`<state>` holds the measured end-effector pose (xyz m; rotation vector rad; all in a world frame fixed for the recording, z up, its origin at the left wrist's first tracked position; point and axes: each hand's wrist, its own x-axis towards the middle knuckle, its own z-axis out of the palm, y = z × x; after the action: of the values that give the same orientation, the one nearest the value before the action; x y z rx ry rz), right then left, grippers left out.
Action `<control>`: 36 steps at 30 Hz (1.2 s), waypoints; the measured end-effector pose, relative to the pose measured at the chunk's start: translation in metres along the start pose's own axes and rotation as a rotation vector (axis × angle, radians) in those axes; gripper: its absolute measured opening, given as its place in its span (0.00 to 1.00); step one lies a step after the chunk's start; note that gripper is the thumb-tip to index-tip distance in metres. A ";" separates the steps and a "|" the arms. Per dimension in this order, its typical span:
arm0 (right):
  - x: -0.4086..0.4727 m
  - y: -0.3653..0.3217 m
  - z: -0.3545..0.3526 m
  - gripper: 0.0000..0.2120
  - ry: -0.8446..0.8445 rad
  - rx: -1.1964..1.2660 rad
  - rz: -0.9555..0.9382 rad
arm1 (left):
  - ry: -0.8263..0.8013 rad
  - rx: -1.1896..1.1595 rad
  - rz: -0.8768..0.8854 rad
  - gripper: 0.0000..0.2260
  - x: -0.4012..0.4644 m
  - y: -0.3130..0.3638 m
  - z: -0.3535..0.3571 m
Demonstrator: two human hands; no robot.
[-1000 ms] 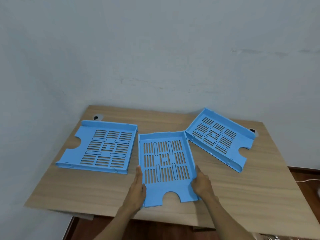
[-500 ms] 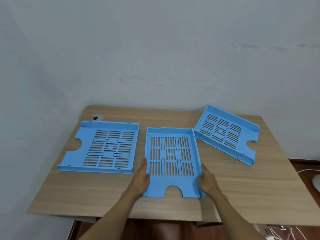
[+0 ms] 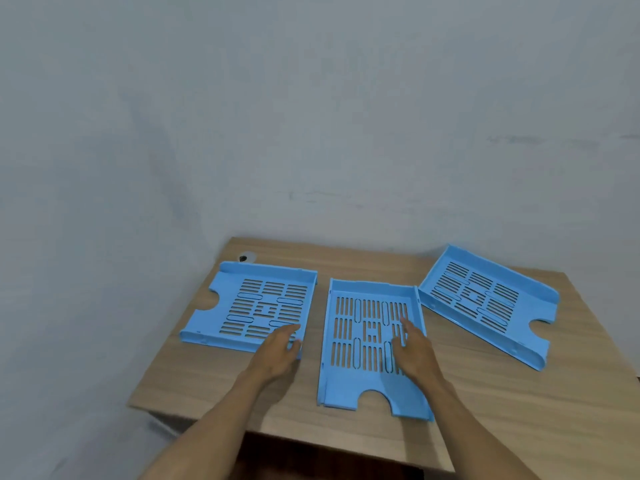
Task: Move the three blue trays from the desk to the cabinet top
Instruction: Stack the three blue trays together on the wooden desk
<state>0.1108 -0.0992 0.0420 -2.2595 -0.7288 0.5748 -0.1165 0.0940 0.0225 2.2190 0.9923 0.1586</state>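
While three blue trays lie on the desk [image 3: 485, 410], the right hand [image 3: 414, 348] rests flat, fingers spread, inside the middle tray [image 3: 367, 341]. The left hand [image 3: 277, 351] lies loosely open on the left tray's [image 3: 256, 303] near corner. The right tray [image 3: 485, 303] sits angled, untouched.

Smooth blue plastic trays [image 3: 370, 341], matt wood-grain desk [image 3: 519, 410]

— Where is the camera sitting?
— On my head; it is looking forward and down over my forearms at the wooden desk [image 3: 519, 427], fairly near.
— What is it taking in?
— It is framing the whole desktop low in the picture, while the pale wall [image 3: 311, 116] is filling the upper half. Only this one view is running.
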 end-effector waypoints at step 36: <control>0.034 -0.144 0.194 0.19 -0.203 0.167 0.291 | -0.033 0.287 0.009 0.10 0.062 -0.187 -0.083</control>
<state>-0.0243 0.1012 0.0090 -2.1835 -0.4294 0.9788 -0.2181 0.2703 -0.0442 2.4765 1.0410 -0.0182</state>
